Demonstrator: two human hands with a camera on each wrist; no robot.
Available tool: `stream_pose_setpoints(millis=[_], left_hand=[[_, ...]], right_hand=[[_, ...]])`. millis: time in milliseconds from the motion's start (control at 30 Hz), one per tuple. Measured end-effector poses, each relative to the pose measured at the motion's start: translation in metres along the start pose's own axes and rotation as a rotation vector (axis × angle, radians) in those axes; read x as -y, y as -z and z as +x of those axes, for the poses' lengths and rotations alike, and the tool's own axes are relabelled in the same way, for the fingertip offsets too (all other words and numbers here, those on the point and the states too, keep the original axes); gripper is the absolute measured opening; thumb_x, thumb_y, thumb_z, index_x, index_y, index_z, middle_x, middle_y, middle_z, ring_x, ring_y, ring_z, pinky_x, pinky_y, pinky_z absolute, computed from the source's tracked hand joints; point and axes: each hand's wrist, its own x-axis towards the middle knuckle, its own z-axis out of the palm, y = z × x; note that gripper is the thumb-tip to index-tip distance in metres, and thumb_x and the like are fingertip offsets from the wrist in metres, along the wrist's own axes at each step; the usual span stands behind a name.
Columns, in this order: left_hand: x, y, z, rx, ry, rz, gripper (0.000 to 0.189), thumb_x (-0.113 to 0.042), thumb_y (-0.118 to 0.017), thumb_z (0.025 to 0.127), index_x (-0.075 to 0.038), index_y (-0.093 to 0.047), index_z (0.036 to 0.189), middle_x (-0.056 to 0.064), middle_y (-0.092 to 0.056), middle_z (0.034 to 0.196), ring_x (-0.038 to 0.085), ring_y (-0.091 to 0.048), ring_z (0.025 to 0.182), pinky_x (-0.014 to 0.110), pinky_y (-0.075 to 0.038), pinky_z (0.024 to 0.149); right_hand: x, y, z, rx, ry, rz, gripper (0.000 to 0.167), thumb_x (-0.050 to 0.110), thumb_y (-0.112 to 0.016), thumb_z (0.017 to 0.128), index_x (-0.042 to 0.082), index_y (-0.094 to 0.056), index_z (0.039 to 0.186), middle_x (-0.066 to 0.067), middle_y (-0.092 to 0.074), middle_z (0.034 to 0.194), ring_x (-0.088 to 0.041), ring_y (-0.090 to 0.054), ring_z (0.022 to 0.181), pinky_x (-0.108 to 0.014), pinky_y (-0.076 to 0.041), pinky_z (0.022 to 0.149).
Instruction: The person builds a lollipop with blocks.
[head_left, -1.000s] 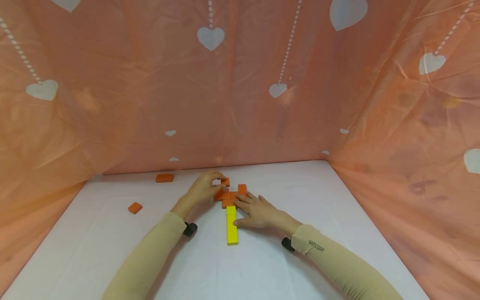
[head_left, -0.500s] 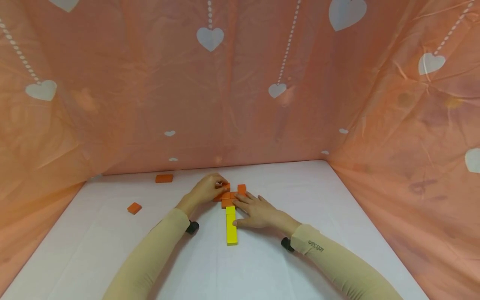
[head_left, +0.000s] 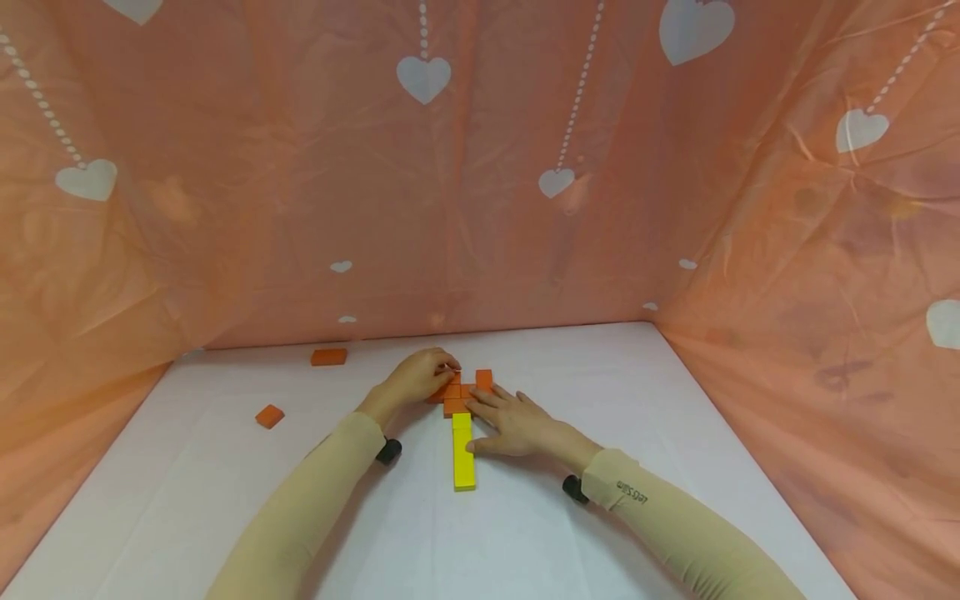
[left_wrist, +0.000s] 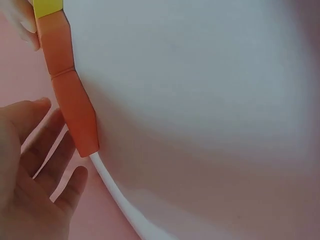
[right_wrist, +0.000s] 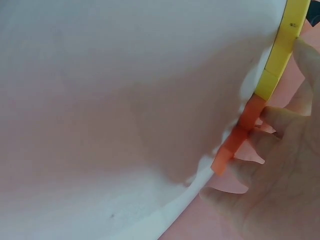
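My left hand (head_left: 412,377) is at the far side of a flat group of orange blocks, its thumb and index finger curled about a small orange block (head_left: 457,378) at the group's back left. In the left wrist view its fingers lie behind and above an orange block (left_wrist: 75,112). My right hand (head_left: 521,422) lies with spread, mostly straight fingers along the group's right side. Its fingertips touch the orange blocks (head_left: 454,407), and its thumb touches the long yellow block (head_left: 464,460). A short yellow piece (head_left: 461,420) joins that to the orange ones. Another orange block (head_left: 483,379) stands out at the back right.
Two loose orange blocks lie on the left of the white table (head_left: 600,533): a longer one (head_left: 328,357) near the back edge and a smaller, angled one (head_left: 270,416). Pink cloth (head_left: 480,208) with white hearts encloses the back and sides.
My left hand has brought the small orange block a little toward me, down against the orange group. The right hand has stayed in place.
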Motion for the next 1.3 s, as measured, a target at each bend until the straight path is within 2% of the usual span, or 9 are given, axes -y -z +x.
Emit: stream_pose_setpoints(millis=[333, 833, 1100, 1200, 1300], left_hand=[[0.003, -0.001, 0.006, 0.049, 0.027, 0.005, 0.022, -0.013, -0.064, 0.104, -0.011, -0.076, 0.123, 0.005, -0.072, 0.117, 0.022, -0.065, 0.104, 0.044, -0.054, 0.101], [0.001, -0.001, 0.002, 0.04, 0.011, -0.021, 0.022, -0.011, -0.064, 0.104, -0.009, -0.076, 0.122, 0.007, -0.073, 0.118, 0.023, -0.067, 0.106, 0.044, -0.054, 0.101], [0.003, -0.002, 0.002, 0.023, 0.002, -0.001, 0.022, -0.013, -0.065, 0.103, -0.008, -0.076, 0.122, 0.006, -0.072, 0.116, 0.023, -0.067, 0.105, 0.044, -0.055, 0.099], [0.003, 0.0, -0.001, 0.014, 0.023, -0.012, 0.026, -0.016, -0.065, 0.104, -0.008, -0.074, 0.127, 0.008, -0.07, 0.122, 0.027, -0.067, 0.111, 0.048, -0.054, 0.101], [0.002, 0.006, -0.007, -0.007, 0.061, -0.029, 0.031, -0.02, -0.062, 0.105, -0.01, -0.07, 0.133, 0.011, -0.065, 0.135, 0.033, -0.063, 0.123, 0.053, -0.05, 0.107]], right_hand=[[-0.001, -0.001, 0.001, 0.001, 0.001, 0.003, 0.08, 0.063, -0.057, 0.099, 0.02, -0.037, 0.163, -0.001, -0.025, 0.172, -0.038, -0.021, 0.157, -0.065, -0.021, 0.123], [0.0, -0.001, 0.001, 0.007, -0.015, 0.007, 0.079, 0.063, -0.058, 0.099, 0.021, -0.037, 0.163, 0.0, -0.025, 0.172, -0.038, -0.02, 0.157, -0.065, -0.02, 0.123], [0.0, 0.0, 0.002, 0.005, -0.01, -0.002, 0.08, 0.063, -0.058, 0.099, 0.021, -0.037, 0.163, 0.0, -0.025, 0.172, -0.038, -0.021, 0.157, -0.065, -0.021, 0.123], [0.0, -0.001, 0.002, 0.007, -0.017, -0.004, 0.08, 0.064, -0.058, 0.098, 0.021, -0.038, 0.163, 0.0, -0.025, 0.172, -0.038, -0.021, 0.157, -0.065, -0.021, 0.123], [0.001, -0.001, 0.002, 0.011, -0.022, -0.007, 0.08, 0.064, -0.058, 0.098, 0.022, -0.038, 0.163, 0.0, -0.026, 0.172, -0.038, -0.021, 0.157, -0.065, -0.021, 0.123]])
